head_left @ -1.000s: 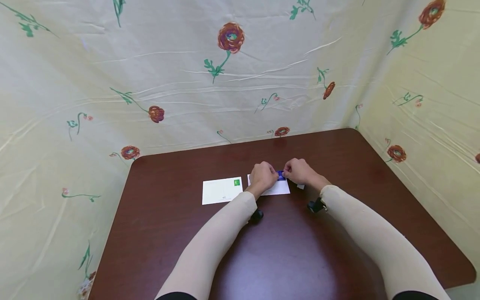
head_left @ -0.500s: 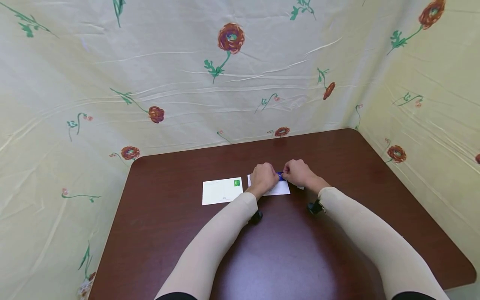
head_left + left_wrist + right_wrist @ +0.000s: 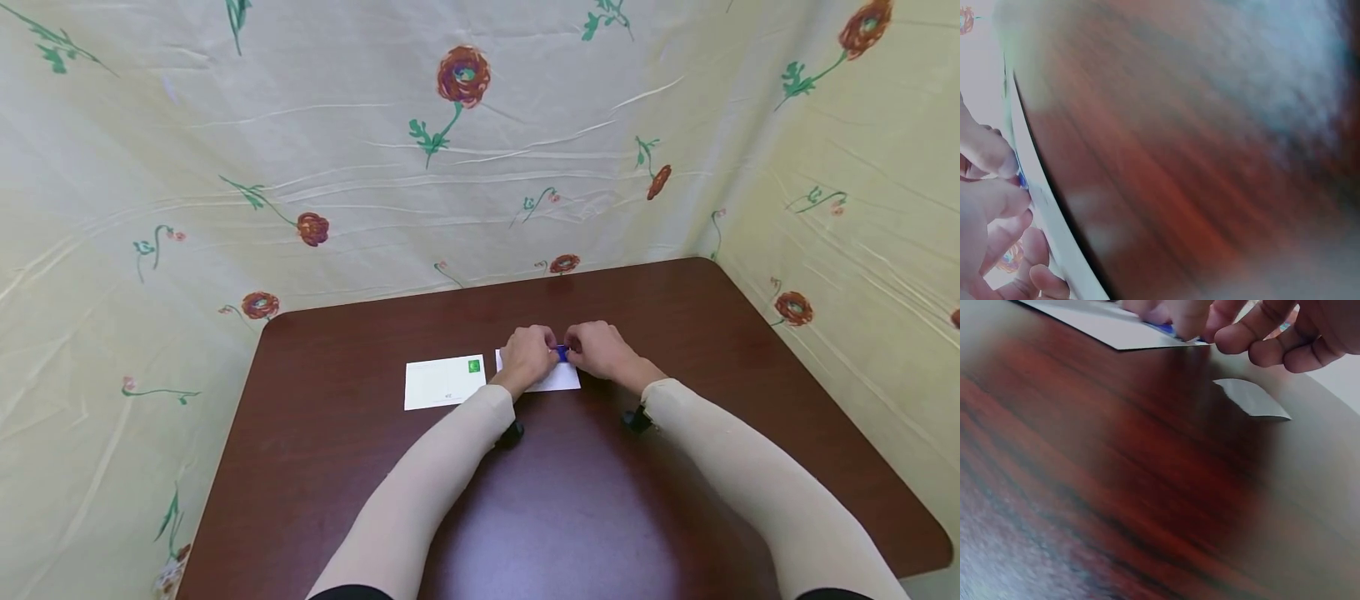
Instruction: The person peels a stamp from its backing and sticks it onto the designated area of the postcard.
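Note:
In the head view a small blue stamp (image 3: 562, 353) lies over the top right corner of a white envelope (image 3: 557, 381). My left hand (image 3: 529, 354) rests across the envelope and pinches the stamp's left edge with thumb and forefinger. From the other side, my right hand (image 3: 597, 348) pinches its right edge. The right wrist view has the stamp (image 3: 1164, 328) close over the envelope's surface, mostly covered by fingertips. Both hands' fingertips nearly meet around the blue stamp (image 3: 1023, 181) in the left wrist view.
To the left lies another white envelope (image 3: 435, 383) bearing a green stamp (image 3: 474, 366). A curled scrap of white paper (image 3: 1252, 400) sits on the brown table (image 3: 337, 467) below the right hand. A flower-printed curtain (image 3: 360, 150) hangs behind the table.
Both hands have stayed at the envelope's corner, shifting slightly, and less of the blue stamp's face shows. The right hand has moved a little nearer, and the white scrap is now hidden in the head view.

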Demonstrator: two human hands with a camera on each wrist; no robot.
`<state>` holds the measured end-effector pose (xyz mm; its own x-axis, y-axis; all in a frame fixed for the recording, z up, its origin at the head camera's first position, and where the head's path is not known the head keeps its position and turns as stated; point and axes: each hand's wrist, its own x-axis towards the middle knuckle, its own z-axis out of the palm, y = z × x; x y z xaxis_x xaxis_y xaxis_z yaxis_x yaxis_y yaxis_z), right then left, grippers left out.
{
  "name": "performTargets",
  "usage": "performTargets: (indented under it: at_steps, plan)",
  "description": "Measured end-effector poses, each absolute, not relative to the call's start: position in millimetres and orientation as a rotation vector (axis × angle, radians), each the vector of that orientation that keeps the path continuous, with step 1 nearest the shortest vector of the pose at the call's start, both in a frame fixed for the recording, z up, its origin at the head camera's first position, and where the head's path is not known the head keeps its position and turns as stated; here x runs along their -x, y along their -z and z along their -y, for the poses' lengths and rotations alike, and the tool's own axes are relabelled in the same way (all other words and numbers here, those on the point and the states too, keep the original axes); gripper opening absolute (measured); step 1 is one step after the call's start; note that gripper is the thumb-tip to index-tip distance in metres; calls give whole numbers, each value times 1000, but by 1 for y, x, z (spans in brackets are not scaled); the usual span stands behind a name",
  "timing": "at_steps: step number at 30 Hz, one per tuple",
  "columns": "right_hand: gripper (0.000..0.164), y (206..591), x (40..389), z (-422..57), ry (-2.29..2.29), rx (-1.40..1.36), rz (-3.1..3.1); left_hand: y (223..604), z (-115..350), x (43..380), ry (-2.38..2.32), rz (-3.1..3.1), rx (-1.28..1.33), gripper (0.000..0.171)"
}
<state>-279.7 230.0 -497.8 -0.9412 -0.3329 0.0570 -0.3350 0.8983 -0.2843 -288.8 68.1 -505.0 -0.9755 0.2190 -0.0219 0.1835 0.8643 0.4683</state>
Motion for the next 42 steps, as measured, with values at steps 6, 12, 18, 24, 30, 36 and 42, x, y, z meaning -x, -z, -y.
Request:
performTargets:
  at_steps: [6, 12, 18, 24, 30, 36, 42]
  plan:
    - [24, 491, 278, -231, -440, -529, 3114, 503, -63, 289, -717, -2939, -376, 15]
    - [25, 488, 278, -227, -382, -560, 3122, 502, -59, 288, -715, -2911, -406, 25]
    - [24, 488, 279, -225, -259, -594, 3093, 502, -56, 288, -718, -2907, -458, 28]
    - [26, 490, 277, -224, -133, -614, 3048, 502, -54, 288, -735, -2904, -523, 30]
    - [23, 493, 273, -225, -91, -703, 2999, 505, -53, 286, -644, -2908, -582, 36]
    - [21, 492, 271, -229, -129, -739, 2968, 497, -49, 281, -507, -2923, -714, 44]
    - [24, 478, 268, -234, -200, -682, 2923, 472, -34, 274, -583, -2961, -772, 42]
